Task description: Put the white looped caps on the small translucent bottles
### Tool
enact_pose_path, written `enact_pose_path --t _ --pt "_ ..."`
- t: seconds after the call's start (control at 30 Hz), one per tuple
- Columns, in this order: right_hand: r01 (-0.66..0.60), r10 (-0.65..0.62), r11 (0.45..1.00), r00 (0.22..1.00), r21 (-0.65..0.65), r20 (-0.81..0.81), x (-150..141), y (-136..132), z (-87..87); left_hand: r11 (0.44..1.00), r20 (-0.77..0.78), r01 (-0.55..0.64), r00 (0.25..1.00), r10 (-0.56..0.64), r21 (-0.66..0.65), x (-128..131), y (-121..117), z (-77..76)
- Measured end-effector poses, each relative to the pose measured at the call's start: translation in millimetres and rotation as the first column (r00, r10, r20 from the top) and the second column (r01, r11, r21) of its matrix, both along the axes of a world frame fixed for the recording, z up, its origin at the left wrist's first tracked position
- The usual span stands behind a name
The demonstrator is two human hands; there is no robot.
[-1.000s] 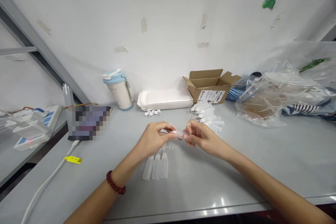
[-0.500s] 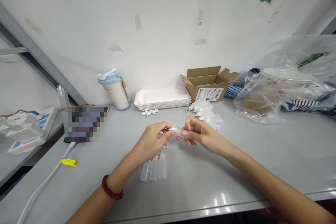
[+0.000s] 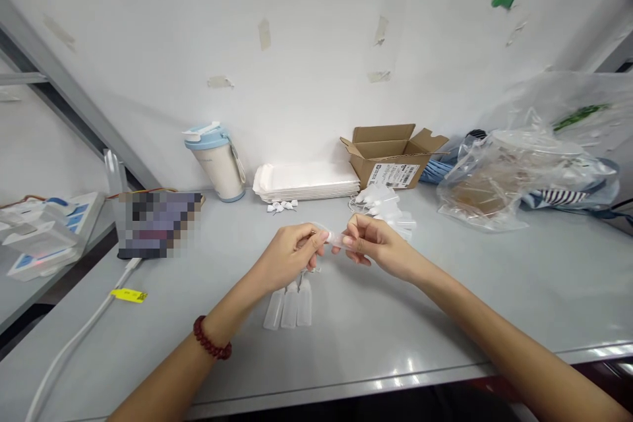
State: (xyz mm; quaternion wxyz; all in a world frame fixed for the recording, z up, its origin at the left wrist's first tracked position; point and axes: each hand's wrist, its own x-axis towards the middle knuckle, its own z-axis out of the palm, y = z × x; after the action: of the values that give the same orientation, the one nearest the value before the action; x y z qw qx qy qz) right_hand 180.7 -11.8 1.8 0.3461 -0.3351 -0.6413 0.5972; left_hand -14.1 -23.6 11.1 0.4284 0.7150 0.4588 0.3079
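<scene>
Between my two hands is a small translucent plastic squeeze bottle [image 3: 336,239], lying roughly sideways. My left hand [image 3: 291,252] pinches the white cap at its left end between thumb and fingers, mostly covering it. The bottle's body is gripped by the thumb and fingers of my right hand [image 3: 380,245]. Several similar bottles [image 3: 297,308] lie side by side on the grey table below my left hand, their tops partly hidden. Behind the hands sits a cluster of small white pointed caps [image 3: 283,207]. A pile of more bottles [image 3: 390,208] is behind my right hand.
Against the wall stand a blue-lidded tumbler [image 3: 217,161], a stack of white trays [image 3: 309,181] and an open cardboard box [image 3: 390,168]. Clear plastic bags [image 3: 489,191] lie at the right. A blurred-out device [image 3: 158,224] with a white cable [image 3: 84,336] is at the left.
The hands stay on the same bottle, and the left fingers now cover more of its white end. The whole view has shifted slightly.
</scene>
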Motion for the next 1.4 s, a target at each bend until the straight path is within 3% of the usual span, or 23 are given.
enact_pose_path --t 0.17,0.43,0.57,0.7,0.8,1.0,1.23,1.4 --pt "0.012 -0.012 1.000 1.000 -0.006 0.005 -1 0 -1.2 0.997 0.064 0.075 0.995 -0.077 0.023 -2 1 -0.1" --pt "0.024 -0.025 0.999 1.000 0.035 0.004 -3 -2 -3.1 1.000 0.010 0.008 1.000 -0.008 -0.026 -2 1 -1.0" --pt "0.141 -0.144 0.976 0.990 0.166 0.008 -4 -2 -5.8 0.986 0.125 -0.030 0.991 0.051 -0.164 0 3 -0.9" --pt "0.277 -0.307 0.902 0.951 0.331 0.041 -4 -1 -11.9 0.968 0.244 -0.019 0.966 0.083 -0.250 -2 8 -2.2" --pt "0.312 -0.365 0.870 0.928 0.381 0.072 -6 -2 -16.7 0.978 0.239 -0.039 0.967 0.088 -0.204 -4 9 -3.1" --pt "0.292 -0.315 0.925 0.947 0.241 0.061 -8 -4 -17.6 0.991 0.236 -0.083 0.966 0.105 -0.102 -4 9 -5.1" --pt "0.320 -0.344 0.900 0.938 0.295 0.033 -8 -5 -17.2 0.980 0.189 -0.029 0.980 0.068 -0.199 -3 8 -6.1" --pt "0.282 -0.334 0.883 0.939 0.376 0.079 -7 -7 -18.2 1.000 0.100 -0.023 0.995 0.023 0.001 -2 3 -6.1"
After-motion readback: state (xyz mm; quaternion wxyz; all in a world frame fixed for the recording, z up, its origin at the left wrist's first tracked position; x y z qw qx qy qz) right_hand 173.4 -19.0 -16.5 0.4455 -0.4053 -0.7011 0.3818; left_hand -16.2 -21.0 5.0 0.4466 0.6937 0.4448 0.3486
